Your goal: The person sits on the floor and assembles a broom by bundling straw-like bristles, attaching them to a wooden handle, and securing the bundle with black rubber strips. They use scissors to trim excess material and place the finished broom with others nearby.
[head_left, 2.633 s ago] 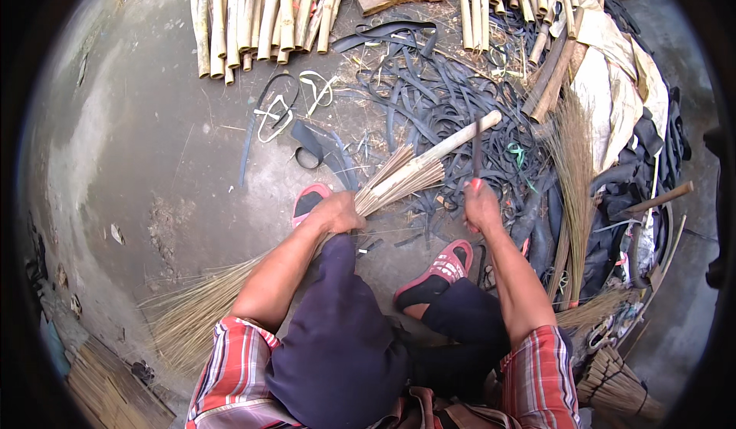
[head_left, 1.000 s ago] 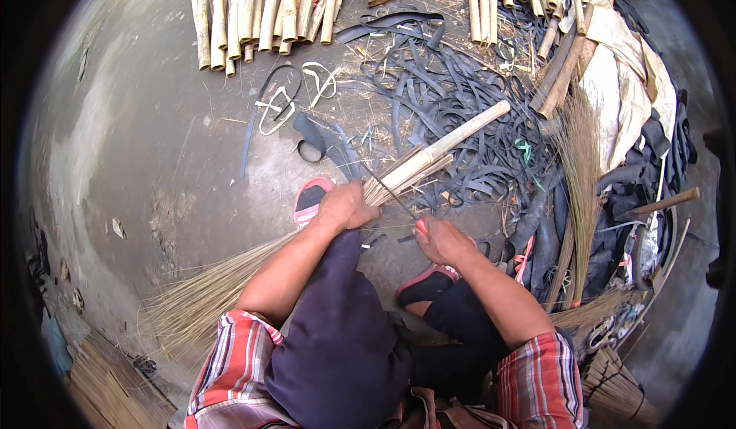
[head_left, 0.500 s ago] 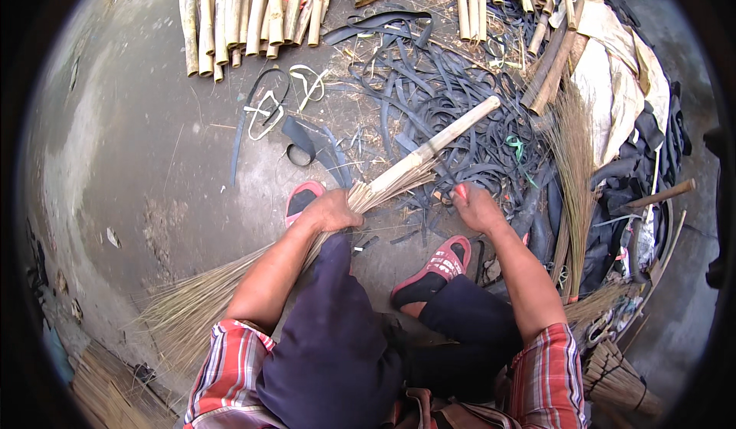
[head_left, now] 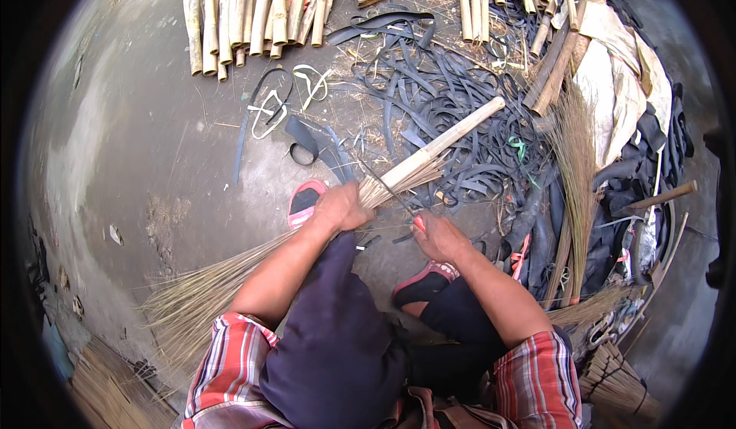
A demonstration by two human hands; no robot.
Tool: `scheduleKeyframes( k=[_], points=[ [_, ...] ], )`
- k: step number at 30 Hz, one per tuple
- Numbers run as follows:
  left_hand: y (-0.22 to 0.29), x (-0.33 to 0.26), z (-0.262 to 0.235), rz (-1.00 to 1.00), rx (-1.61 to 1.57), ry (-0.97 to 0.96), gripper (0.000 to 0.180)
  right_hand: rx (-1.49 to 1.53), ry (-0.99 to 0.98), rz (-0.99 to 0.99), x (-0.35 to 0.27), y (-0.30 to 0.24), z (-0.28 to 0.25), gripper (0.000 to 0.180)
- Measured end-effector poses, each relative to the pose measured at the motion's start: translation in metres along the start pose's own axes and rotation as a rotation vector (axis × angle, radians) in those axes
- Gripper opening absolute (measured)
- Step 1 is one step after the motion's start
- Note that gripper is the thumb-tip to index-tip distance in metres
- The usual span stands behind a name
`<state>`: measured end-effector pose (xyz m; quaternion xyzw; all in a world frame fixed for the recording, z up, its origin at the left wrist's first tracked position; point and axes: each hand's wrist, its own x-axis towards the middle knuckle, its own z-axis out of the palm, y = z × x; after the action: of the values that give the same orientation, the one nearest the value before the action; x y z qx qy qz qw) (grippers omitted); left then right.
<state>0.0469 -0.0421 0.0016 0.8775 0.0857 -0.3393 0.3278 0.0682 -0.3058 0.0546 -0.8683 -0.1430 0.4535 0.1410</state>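
Left hand (head_left: pixel 341 208) clenched around broom (head_left: pixel 399 174) neck, frame centre; bristles trail lower left, bamboo handle (head_left: pixel 464 126) points upper right. Right hand (head_left: pixel 437 237) grips red-handled tool (head_left: pixel 418 220), blade against binding.

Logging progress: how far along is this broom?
Done: the straw bundle already sits on the bamboo handle. In hand: the left hand clamps the joint while the right hand works a thin dark strip at it with a red-handled tool. Left: no finished binding is visible; loose rubber strips lie beyond.
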Motion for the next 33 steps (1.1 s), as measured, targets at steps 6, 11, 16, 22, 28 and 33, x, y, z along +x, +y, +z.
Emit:
scheduleKeyframes(
  k=[6,11,16,22,28,33],
  points=[
    [-0.006,-0.003,-0.003,-0.011,0.079,-0.069,0.062,0.536,0.33,0.494,0.019,0.053,-0.054,0.04],
    [-0.019,0.014,-0.002,0.053,-0.063,-0.175,0.064,-0.091,0.233,0.112,0.015,0.07,-0.051,0.039],
    [-0.02,0.014,0.003,0.032,-0.107,-0.165,0.068,0.207,0.286,0.27,0.009,0.05,-0.043,0.044],
    [-0.017,0.017,0.002,0.107,-0.166,-0.143,0.068,-0.046,0.078,0.119,-0.002,0.02,-0.025,0.04],
    [-0.021,0.019,0.003,0.127,-0.187,-0.136,0.066,-0.064,-0.05,0.067,-0.006,-0.003,-0.014,0.04],
    [-0.018,0.018,-0.008,0.112,-0.218,-0.232,0.072,0.084,0.143,0.092,-0.006,-0.014,0.0,0.04]
  ],
)
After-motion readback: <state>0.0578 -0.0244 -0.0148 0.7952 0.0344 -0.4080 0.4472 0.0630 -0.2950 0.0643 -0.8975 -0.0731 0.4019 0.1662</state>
